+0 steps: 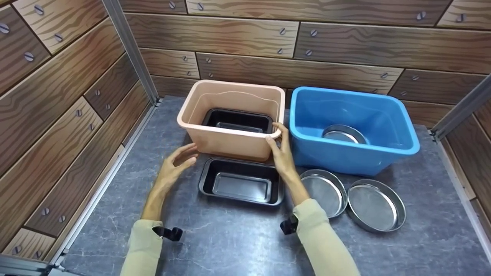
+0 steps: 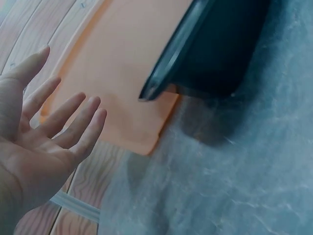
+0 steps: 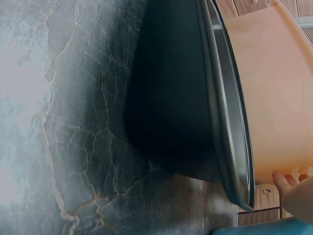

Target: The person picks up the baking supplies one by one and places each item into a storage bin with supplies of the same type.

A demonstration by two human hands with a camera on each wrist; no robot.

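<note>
Grey marble tabletop (image 1: 238,241): right grip (image 1: 282,153) curled on peach bin (image 1: 230,142) rim, left grip (image 1: 176,165) slack beside.

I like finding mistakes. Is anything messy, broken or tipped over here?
Nothing stands out. One black pan sits flat on the table, another in the peach bin. A round tin lies in the blue bin. The right hand grips the peach bin's rim.

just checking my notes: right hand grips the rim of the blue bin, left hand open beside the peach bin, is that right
Not quite. The right hand grips the rim of the peach bin, not the blue bin, as the head view shows. The left hand is indeed open beside the peach bin.
</note>
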